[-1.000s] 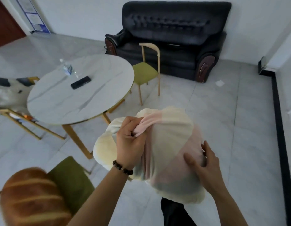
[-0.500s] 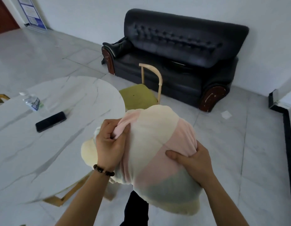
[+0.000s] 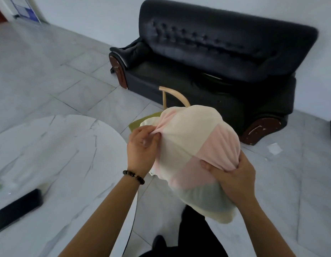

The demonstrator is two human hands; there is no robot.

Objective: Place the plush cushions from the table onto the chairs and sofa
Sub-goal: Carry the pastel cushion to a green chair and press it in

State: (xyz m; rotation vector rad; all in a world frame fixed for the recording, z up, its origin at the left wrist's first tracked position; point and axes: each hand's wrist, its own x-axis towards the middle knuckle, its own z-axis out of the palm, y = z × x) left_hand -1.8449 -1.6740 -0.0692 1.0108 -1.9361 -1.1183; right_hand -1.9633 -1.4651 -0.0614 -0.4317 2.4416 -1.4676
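**Plush cushion** [image 3: 190, 145]: rounded and soft-piled, patched in cream, pale pink and pale green. It is held in the air between both hands in front of the person's body. It is off the table and rests on no seat.

**Left hand** [image 3: 141, 149]: fingers curled, pinching a gathered fold of pink fabric at the cushion's upper left edge. A dark beaded bracelet [image 3: 134, 176] circles the wrist.

**Right hand** [image 3: 235, 177]: clamped on the cushion's lower right side. The thumb presses into the pink panel and the fingers wrap round the far edge.

**Chair with pale curved wooden backrest and olive-green seat** [image 3: 174, 94]: just beyond the left hand and largely hidden behind the cushion. Only the back rail and a corner of the seat show.

**Black tufted leather sofa with reddish-brown arm fronts** [image 3: 226, 58]: beyond both hands, past the chair, against a white wall.

**Round table with a white, grey-veined marble-look top** [image 3: 49, 154]: to the left of the left hand, its edge passing beneath the left forearm.

**Black flat phone** [image 3: 16, 208]: lies on the table, well to the left of the left hand and nearer the person.

**Pale grey tiled floor** [image 3: 58, 71]: a small white paper scrap [image 3: 275, 148] lies on it, beyond and to the right of the right hand, near the sofa's right foot.

**Dark trousers and shoe** [image 3: 194, 230]: directly below the cushion.
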